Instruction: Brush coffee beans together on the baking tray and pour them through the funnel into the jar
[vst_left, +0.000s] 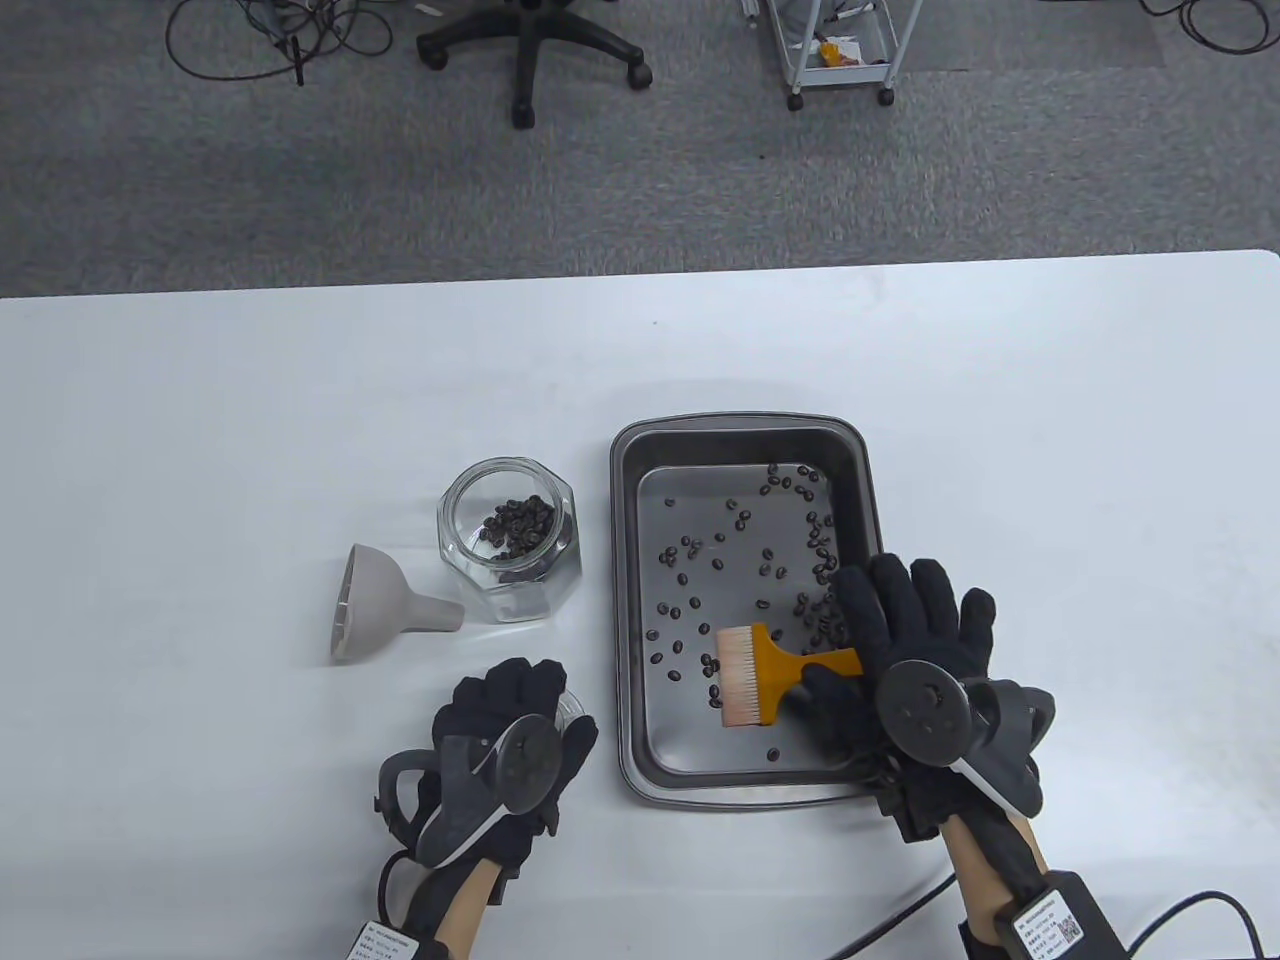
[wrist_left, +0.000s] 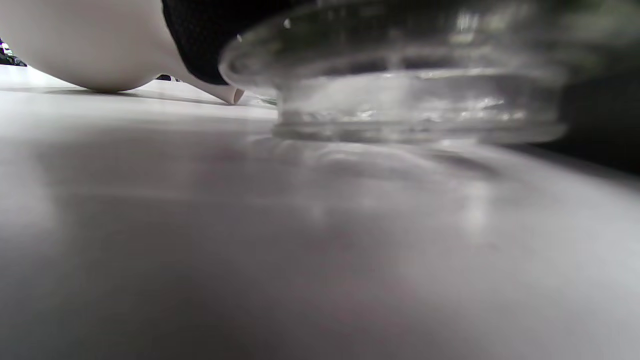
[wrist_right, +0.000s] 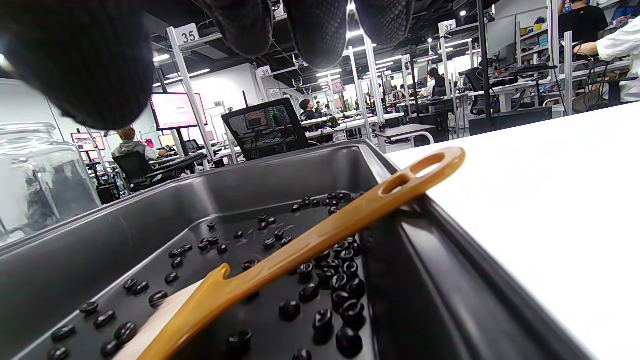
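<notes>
Right hand: the right hand (vst_left: 915, 650) hovered over the tray's near right corner, fingers straight and apart; in the right wrist view the fingertips (wrist_right: 320, 30) hung clear above the brush handle, grasping nothing.
Left hand: the left hand (vst_left: 510, 745) lay on the table left of the tray, covering a clear glass lid (wrist_left: 400, 90); whether the fingers gripped the lid could not be told.
Brush: the brush (vst_left: 775, 672), orange-handled, lay in the tray, bristles toward the left, handle end propped on the right rim.
Coffee beans: the coffee beans (vst_left: 745, 560) were scattered over the tray floor, densest along the right wall; more sat in the jar.
Baking tray: the dark baking tray (vst_left: 740, 425) stood on the white table, just right of the jar.
Jar: the glass jar (vst_left: 510, 540) stood upright and open.
Funnel: the grey funnel (vst_left: 385, 605) lay on its side, spout tip touching the jar's base.
</notes>
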